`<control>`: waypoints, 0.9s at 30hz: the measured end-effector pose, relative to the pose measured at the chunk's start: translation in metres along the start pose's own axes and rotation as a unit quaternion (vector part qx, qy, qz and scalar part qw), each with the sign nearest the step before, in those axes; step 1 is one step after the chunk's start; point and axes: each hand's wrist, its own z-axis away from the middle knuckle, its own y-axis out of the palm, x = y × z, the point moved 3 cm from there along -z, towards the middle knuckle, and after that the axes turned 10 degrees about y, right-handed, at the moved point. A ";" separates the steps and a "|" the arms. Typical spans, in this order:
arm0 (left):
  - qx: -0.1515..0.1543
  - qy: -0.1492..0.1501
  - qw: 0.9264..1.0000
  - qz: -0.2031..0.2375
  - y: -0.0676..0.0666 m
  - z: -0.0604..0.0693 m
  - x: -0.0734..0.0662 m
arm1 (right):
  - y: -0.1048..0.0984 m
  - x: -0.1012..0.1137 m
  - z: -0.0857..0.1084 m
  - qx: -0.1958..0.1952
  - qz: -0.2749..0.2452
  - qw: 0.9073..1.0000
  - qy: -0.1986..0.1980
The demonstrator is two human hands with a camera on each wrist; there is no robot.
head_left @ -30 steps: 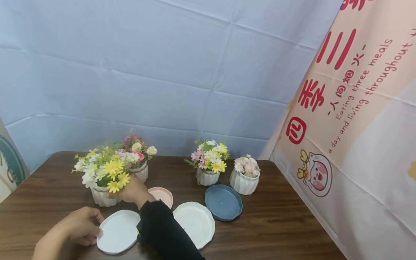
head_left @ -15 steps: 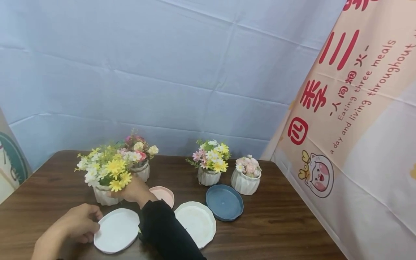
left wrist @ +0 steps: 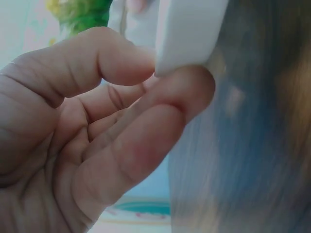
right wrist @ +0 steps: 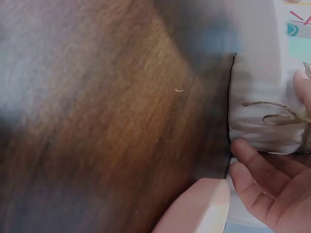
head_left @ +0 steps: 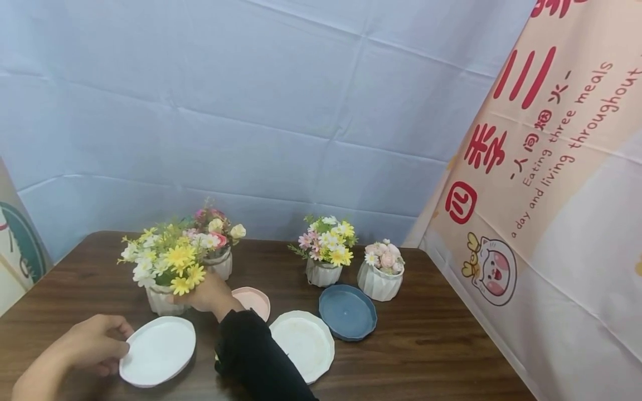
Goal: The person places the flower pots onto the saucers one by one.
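Note:
In the head view my left hand (head_left: 95,345) pinches the left rim of a white saucer (head_left: 157,351), which is tilted and looks raised off the table. The left wrist view shows thumb and fingertips on the saucer's edge (left wrist: 189,39). My right hand (head_left: 208,292) grips the side of a white ribbed flowerpot (head_left: 163,301) with yellow and white flowers (head_left: 165,256), standing behind the saucer. In the right wrist view, fingers and thumb lie on the pot (right wrist: 257,87), around which a twine bow (right wrist: 279,114) is tied. Flowers hide part of the right hand.
A pink saucer (head_left: 254,301), an off-white saucer (head_left: 303,340) and a blue saucer (head_left: 347,312) lie on the wooden table (head_left: 416,345). Behind stand a pot of mixed flowers (head_left: 218,262), a daisy pot (head_left: 321,273) and a pale rose pot (head_left: 379,284).
The left hand has moved left with the white saucer, away from the right sleeve, and the saucer now tilts more. The right hand has stayed at the flowerpot.

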 end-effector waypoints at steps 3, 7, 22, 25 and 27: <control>-0.003 -0.017 1.000 0.008 -0.006 0.004 0.007 | 0.001 0.000 0.001 -0.003 0.009 1.000 0.012; -0.007 -0.027 1.000 0.009 -0.012 0.010 0.016 | 0.001 0.000 0.001 -0.007 0.013 1.000 0.013; -0.046 -0.055 0.997 0.002 -0.031 0.024 0.058 | 0.001 0.000 0.001 -0.001 0.005 1.000 0.014; -0.055 -0.074 0.996 0.021 -0.033 0.028 0.074 | 0.002 0.000 0.001 0.001 -0.001 1.000 0.017; -0.060 -0.083 0.994 0.041 -0.034 0.029 0.085 | 0.003 0.000 0.001 0.002 -0.001 1.000 0.017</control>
